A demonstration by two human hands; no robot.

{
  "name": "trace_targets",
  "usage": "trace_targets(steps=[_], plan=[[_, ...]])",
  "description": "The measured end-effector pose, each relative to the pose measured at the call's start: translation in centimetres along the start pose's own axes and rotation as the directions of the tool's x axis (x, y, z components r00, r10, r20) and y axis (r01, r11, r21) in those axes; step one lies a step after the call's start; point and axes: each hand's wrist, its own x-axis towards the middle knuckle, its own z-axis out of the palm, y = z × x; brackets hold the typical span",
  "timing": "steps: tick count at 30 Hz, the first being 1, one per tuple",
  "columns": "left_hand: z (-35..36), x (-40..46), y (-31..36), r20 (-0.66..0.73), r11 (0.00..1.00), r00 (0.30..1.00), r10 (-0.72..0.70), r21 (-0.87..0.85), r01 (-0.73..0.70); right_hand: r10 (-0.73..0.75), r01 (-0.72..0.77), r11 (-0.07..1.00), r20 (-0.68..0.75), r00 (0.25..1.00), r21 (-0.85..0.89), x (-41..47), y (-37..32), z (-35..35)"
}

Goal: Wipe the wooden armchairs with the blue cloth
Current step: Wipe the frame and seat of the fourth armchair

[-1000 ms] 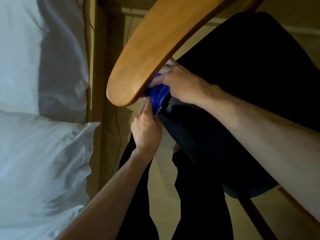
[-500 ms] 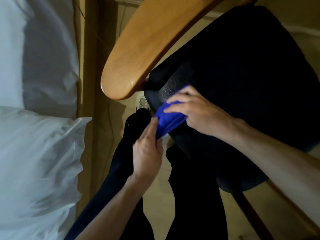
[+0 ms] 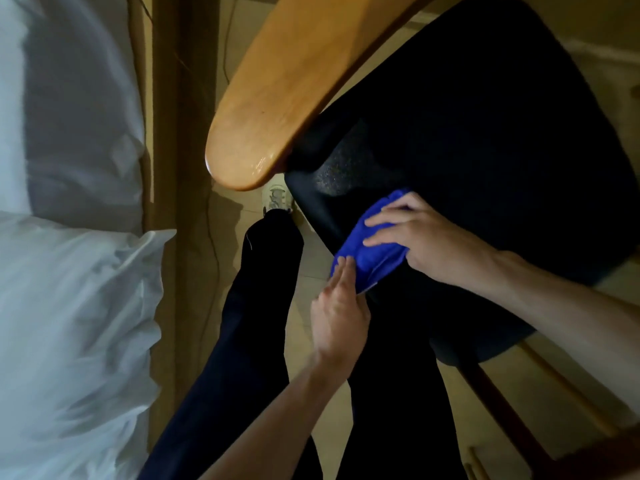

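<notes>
Two bare arms reach in from the bottom of the view, over two legs (image 3: 249,341) in dark trousers. Nearest is the left hand (image 3: 337,317). Its fingers are straight and close together, and their tips touch the near edge of the cloth (image 3: 367,252). They do not curl round it. Just past it, the right hand (image 3: 426,242) lies on top of the cloth with its fingers spread and a little bent, and the thumb curls round the cloth's right side, so this hand holds the cloth. The cloth is blue and bunched up. It sits on the front left corner of the seat (image 3: 485,140), which is dark and soft. A little farther off, the wooden armrest (image 3: 277,102) sticks out over the seat's left side. It is smooth and shiny at its round end, and it is apart from the cloth. Under the end of the armrest a pale shoe (image 3: 276,199) peeks out on the floor (image 3: 311,258). At the left side lies a white pillow (image 3: 69,323), with more white bedding (image 3: 69,98) beyond it, next to a wooden bed frame (image 3: 166,133).
</notes>
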Motion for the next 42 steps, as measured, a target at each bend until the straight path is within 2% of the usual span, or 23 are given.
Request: trace_targets(steps=[2, 4, 5, 7, 9, 11, 13, 15, 18, 20, 22, 24, 27, 28, 30, 32, 35, 37, 39, 42], plan=[[-0.6, -0.8, 0.0, 0.065, 0.999, 0.997, 0.042, 0.008, -0.042, 0.017, -0.014, 1.0, 0.088, 0.996, -0.027, -0.8, -0.2, -0.4], [-2.6, 0.2, 0.3, -0.042, 0.997, 0.998, 0.053, 0.057, -0.051, -0.008, 0.011, 0.999, 0.071, 0.997, -0.042, 1.3, -0.8, -2.2], [-3.8, 1.2, 0.8, -0.129, 0.995, 0.989, 0.068, 0.087, -0.057, -0.034, 0.035, 0.998, 0.017, 0.999, -0.056, 2.9, -1.2, -3.5], [-6.1, 4.7, 2.3, -0.319, 0.988, 0.939, 0.129, 0.118, -0.096, -0.039, 0.022, 0.996, -0.189, 0.981, -0.092, 6.6, -1.4, -6.8], [-8.1, 9.6, 3.7, -0.343, 0.977, 0.92, 0.191, 0.152, -0.147, 0.051, -0.111, 0.986, -0.406, 0.913, -0.125, 9.6, -0.8, -9.5], [-8.9, 13.7, 5.1, -0.234, 0.953, 0.943, 0.237, 0.244, -0.179, 0.085, -0.179, 0.972, -0.487, 0.869, -0.149, 11.1, 0.5, -10.7], [-8.3, 15.6, 5.4, -0.19, 0.865, 0.953, 0.235, 0.488, -0.116, 0.105, -0.205, 0.96, -0.432, 0.896, -0.193, 10.7, 1.6, -9.7], [-7.9, 15.8, 5.3, -0.172, 0.774, 0.941, 0.29, 0.621, -0.125, 0.223, -0.28, 0.955, -0.395, 0.891, -0.094, 8.8, 1.9, -7.4], [-6.3, 11.9, 3.8, -0.107, 0.724, 0.921, 0.374, 0.655, -0.218, 0.246, -0.237, 0.969, -0.364, 0.898, 0.07, 4.0, 0.7, -3.6], [-3.5, 7.3, 2.1, -0.016, 0.685, 0.925, 0.379, 0.677, -0.269, 0.203, -0.197, 0.979, -0.307, 0.93, 0.052, -0.1, 0.4, -0.4], [-0.4, 2.8, 1.0, 0.117, 0.671, 0.939, 0.322, 0.672, -0.314, 0.202, -0.195, 0.979, -0.216, 0.955, 0.051, -4.3, 0.2, 2.9], [1.6, 0.2, 0.5, 0.241, 0.641, 0.925, 0.293, 0.668, -0.378, 0.2, -0.192, 0.979, -0.166, 0.966, 0.062, -7.3, -0.2, 5.4], [0.8, -0.7, 0.9, 0.304, 0.646, 0.903, 0.303, 0.632, -0.429, 0.188, -0.18, 0.981, -0.123, 0.974, 0.074, -9.1, -0.3, 6.1], [0.0, -0.7, 1.0, 0.278, 0.688, 0.912, 0.302, 0.599, -0.411, 0.178, -0.165, 0.982, -0.153, 0.972, 0.092, -8.8, -0.5, 5.6], [-1.6, -0.7, 0.6, 0.141, 0.794, 0.945, 0.295, 0.515, -0.324, 0.136, -0.108, 0.988, -0.295, 0.946, 0.108, -6.9, -1.2, 4.4], [-2.7, -0.2, -0.5, -0.007, 0.823, 0.959, 0.283, 0.516, -0.239, 0.052, -0.021, 0.997, -0.408, 0.912, 0.078, -3.4, -2.4, 3.2], [-4.0, 1.8, -2.9, -0.128, 0.879, 0.976, 0.175, 0.468, -0.095, -0.017, 0.019, 1.0, -0.359, 0.933, 0.001, 2.6, -4.7, 2.3], [-4.2, 3.7, -3.9, -0.208, 0.909, 0.972, 0.106, 0.416, -0.01, -0.027, 0.004, 0.998, -0.379, 0.925, -0.06, 5.4, -4.9, 3.0], [-3.2, 4.5, -4.4, -0.242, 0.926, 0.966, 0.086, 0.378, 0.013, -0.036, -0.001, 0.996, -0.425, 0.905, -0.086, 6.1, -4.3, 4.2], [-0.6, 3.3, -5.0, -0.24, 0.914, 0.965, 0.108, 0.406, -0.002, 0.003, 0.007, 1.0, -0.427, 0.904, 0.022, 3.5, -3.2, 6.5]])
